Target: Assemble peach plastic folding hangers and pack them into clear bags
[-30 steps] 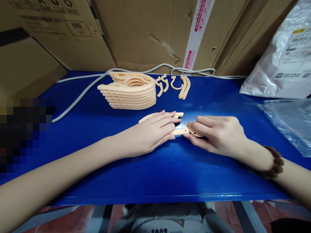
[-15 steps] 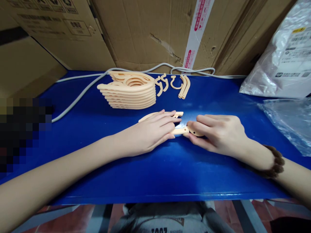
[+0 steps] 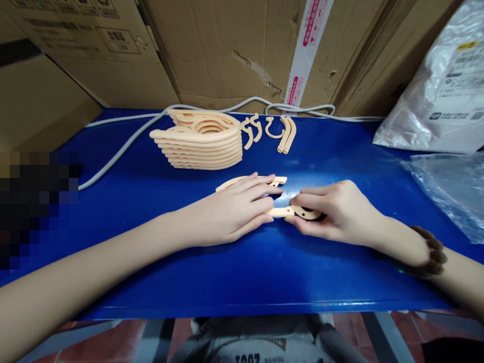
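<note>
My left hand [image 3: 238, 212] lies across a cream plastic hanger body [image 3: 280, 212] and holds it on the table, covering its middle. The hanger's far curved arm [image 3: 234, 181] shows beyond my fingers, and its near arm ends in a small hole. At that end my right hand [image 3: 333, 209] pinches a cream curved hanger hook [image 3: 308, 214] with small holes, between thumb and fingers. Hook and arm end meet, but I cannot tell whether they are joined. Behind my left hand stands a stack of folded cream hangers [image 3: 204, 146].
Several loose curved pieces [image 3: 257, 128] lie right of the stack, near two straighter arm pieces [image 3: 288, 135]. A white cable [image 3: 124, 156] runs along the back of the blue table [image 3: 242, 282]. Cardboard boxes [image 3: 227, 50] stand behind; plastic packaging [image 3: 434, 101] is at right.
The hanger body and both hands have shifted slightly toward me. My right fingers have opened up a little around the hook, so more of it shows.
</note>
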### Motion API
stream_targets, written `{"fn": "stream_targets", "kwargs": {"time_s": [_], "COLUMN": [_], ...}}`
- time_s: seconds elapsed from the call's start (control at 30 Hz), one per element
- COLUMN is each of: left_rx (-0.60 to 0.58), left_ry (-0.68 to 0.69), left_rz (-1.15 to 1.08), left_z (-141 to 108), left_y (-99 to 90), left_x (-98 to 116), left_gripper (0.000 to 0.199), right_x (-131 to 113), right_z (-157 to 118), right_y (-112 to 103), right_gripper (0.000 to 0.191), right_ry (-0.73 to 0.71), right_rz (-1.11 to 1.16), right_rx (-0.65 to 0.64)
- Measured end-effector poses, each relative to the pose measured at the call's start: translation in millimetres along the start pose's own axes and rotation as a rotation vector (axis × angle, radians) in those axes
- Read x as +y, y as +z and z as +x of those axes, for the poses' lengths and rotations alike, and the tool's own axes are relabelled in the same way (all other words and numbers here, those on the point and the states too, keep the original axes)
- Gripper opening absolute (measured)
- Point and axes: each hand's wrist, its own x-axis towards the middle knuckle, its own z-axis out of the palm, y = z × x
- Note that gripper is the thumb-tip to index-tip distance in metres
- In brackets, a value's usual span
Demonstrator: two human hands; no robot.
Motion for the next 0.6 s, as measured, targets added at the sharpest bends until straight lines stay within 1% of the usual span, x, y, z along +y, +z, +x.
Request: {"fn": "stream_targets", "kwargs": {"time_s": [0.13,0.27,0.47,0.6], "left_rx": [-0.009,-0.009,0.008,-0.025], "left_ry": [0.001,0.002,0.008,-0.033], "left_rz": [-0.024,-0.042,-0.081,-0.164], "left_z": [0.5,0.6,0.2,0.6], "left_y": [-1.0,-0.4,1.1,-2.9], "left_x": [0.6,0.6,0.2,1.0], "left_gripper": [0.031,0.031,0.027,0.024], "right_x": [-1.7,-3.3,-4.8,-4.5], "right_z": [0.0,-0.6,-1.3,-0.6], "right_y": [1.3,2.5,4.6,4.7], "right_gripper": [0.030,0.029,0.030,0.027], "right_ry": [0.034,0.043,-0.029,-0.083], "right_rz": [0.062,0.087,-0.038,-0.049], "right_rx": [-0.036,-0.041,-0.005,-0.017]}}
